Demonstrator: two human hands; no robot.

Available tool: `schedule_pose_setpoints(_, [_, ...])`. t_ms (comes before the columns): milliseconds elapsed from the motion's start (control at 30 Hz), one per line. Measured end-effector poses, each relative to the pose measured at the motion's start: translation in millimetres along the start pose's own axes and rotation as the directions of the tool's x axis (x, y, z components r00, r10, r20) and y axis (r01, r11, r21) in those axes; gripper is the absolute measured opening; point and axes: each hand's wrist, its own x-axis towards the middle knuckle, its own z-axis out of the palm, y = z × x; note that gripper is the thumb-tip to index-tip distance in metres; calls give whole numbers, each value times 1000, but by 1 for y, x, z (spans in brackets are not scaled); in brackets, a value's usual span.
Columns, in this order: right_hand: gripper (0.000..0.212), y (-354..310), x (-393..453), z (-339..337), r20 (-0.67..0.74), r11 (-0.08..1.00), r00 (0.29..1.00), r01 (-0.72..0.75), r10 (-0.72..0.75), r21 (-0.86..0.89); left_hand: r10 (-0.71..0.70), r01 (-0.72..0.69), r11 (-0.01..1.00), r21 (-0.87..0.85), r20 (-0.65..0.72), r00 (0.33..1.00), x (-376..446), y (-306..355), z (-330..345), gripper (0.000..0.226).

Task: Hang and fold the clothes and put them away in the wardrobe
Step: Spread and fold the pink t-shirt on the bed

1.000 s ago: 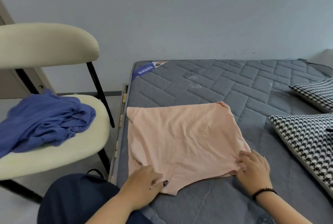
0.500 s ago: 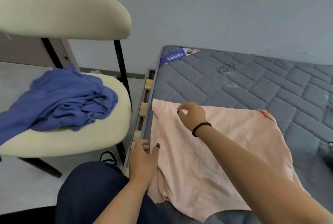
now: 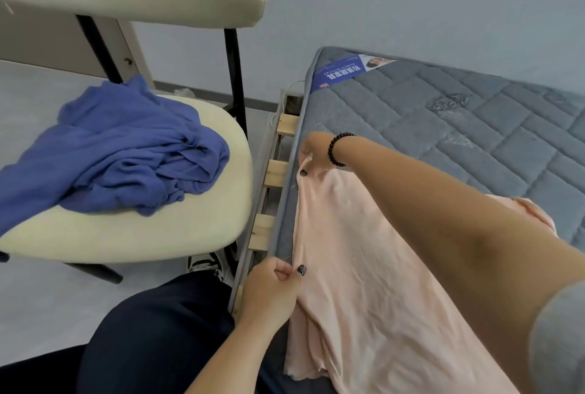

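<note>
Head view: the peach garment (image 3: 364, 283) lies spread on the grey quilted mattress (image 3: 474, 127), with its left edge running along the mattress side nearest the chair. Its near end hangs slightly over the mattress front.

Handling properties (judged from appearance): the fabric is thin, light and fully limp. Soft creases run across it, so it will not hold a shape unsupported. It is likely to drag and bunch on the quilted surface rather than slide cleanly. It is not fragile.

Grasp state: the right hand (image 3: 313, 153), arm crossed over the garment, pinches the far left corner between thumb and fingers. The left hand (image 3: 275, 289) pinches the near part of the same left edge, fingers curled on the cloth. Both hands therefore hold one edge at two separated places.

Recommended hold: grip at corners and hems, where the doubled material gives a firmer purchase. Keep the edge taut between the two hands while carrying it across, so that the fold line forms straight. A mid-panel grip would only gather loose cloth.

Surroundings: a cream padded chair (image 3: 133, 229) stands just beside the bed, carrying a crumpled blue garment (image 3: 120, 146) that is not yet folded. Wooden bed slats (image 3: 275, 168) show between chair and mattress. A blue label (image 3: 338, 72) sits at the far mattress corner. No wardrobe is in view.
</note>
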Motion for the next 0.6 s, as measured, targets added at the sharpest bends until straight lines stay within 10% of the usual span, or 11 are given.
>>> schedule_pose_setpoints(600, [49, 23, -89, 116, -430, 962, 877, -112, 214, 250, 28, -50, 981, 185, 123, 992, -17, -6, 9, 29])
